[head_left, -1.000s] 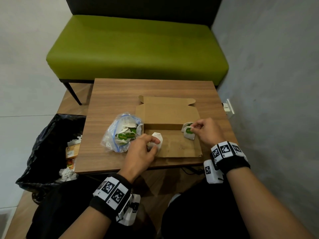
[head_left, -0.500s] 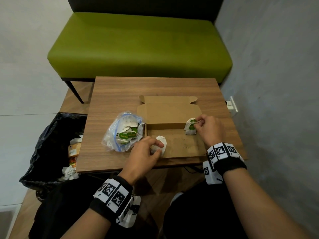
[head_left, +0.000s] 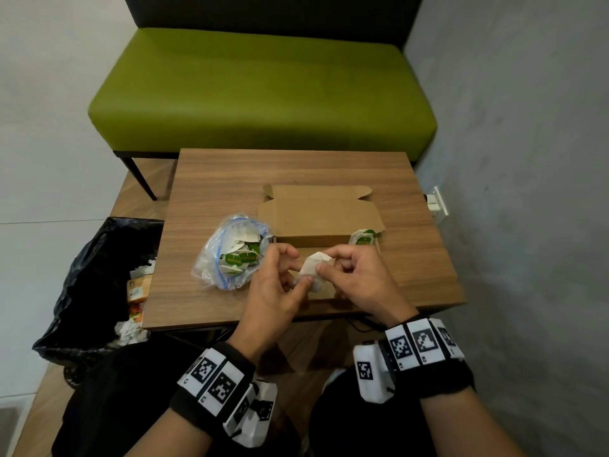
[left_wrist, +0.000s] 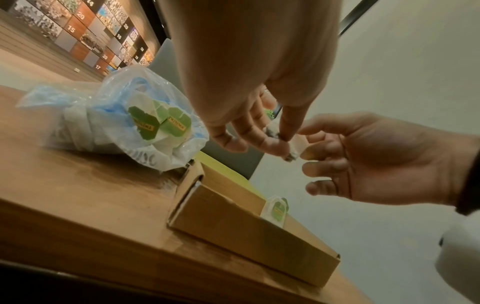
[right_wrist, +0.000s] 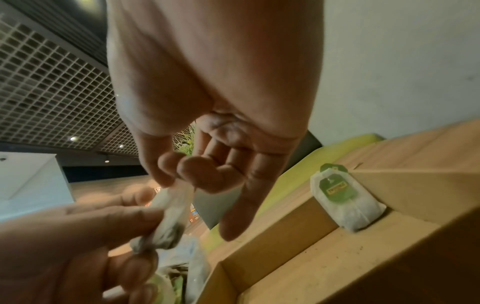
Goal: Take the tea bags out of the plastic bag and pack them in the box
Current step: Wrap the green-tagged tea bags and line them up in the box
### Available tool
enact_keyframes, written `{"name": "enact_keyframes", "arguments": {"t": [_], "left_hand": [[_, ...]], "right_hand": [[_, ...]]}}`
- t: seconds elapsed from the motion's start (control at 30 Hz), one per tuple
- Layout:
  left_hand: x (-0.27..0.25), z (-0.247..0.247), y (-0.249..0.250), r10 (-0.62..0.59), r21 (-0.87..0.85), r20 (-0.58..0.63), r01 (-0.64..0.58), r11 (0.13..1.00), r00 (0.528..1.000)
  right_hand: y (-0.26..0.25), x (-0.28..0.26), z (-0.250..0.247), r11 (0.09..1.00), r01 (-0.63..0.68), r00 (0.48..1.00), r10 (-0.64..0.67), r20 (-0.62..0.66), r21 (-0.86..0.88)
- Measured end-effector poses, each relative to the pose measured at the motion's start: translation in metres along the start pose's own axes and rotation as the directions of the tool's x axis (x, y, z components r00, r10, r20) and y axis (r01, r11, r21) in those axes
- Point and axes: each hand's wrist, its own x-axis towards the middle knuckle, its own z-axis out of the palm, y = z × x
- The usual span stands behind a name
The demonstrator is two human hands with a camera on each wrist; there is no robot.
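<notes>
White paper tea bag (head_left: 313,267): pinched between left hand (head_left: 275,293) and right hand (head_left: 359,282) fingers above the open brown cardboard box (head_left: 324,219).

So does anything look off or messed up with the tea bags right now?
The tea bag both hands pinch over the cardboard box looks crumpled and twisted, with no green tag showing. The tea bag already in the box stands flat, tag visible.

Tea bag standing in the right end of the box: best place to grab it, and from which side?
Pinch the top edge of the tea bag, near its green tag, coming straight down from above. It stands upright against the box wall in the right corner, so its sides and back are blocked and only the top is free. Probably easiest for the right hand.
</notes>
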Motion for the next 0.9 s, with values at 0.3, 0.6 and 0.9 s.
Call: {"name": "enact_keyframes", "arguments": {"t": [0.3, 0.6, 0.9], "left_hand": [[-0.005, -0.011, 0.009, -0.049, -0.084, -0.03, 0.046, 0.995, 0.998], [0.006, -0.006, 0.004, 0.074, 0.354, 0.105, -0.106, 0.929, 0.992], [0.016, 0.018, 0.003, 0.009, 0.337, 0.089, -0.039, 0.941, 0.996]], "right_hand": [[-0.006, -0.011, -0.012, 0.981, 0.194, 0.98, -0.194, -0.04, 0.0], [-0.002, -0.013, -0.015, 0.994, 0.105, 0.993, -0.103, -0.056, 0.021], [0.002, -0.011, -0.029, 0.999, 0.027, 0.993, -0.023, -0.116, 0.039]]}}
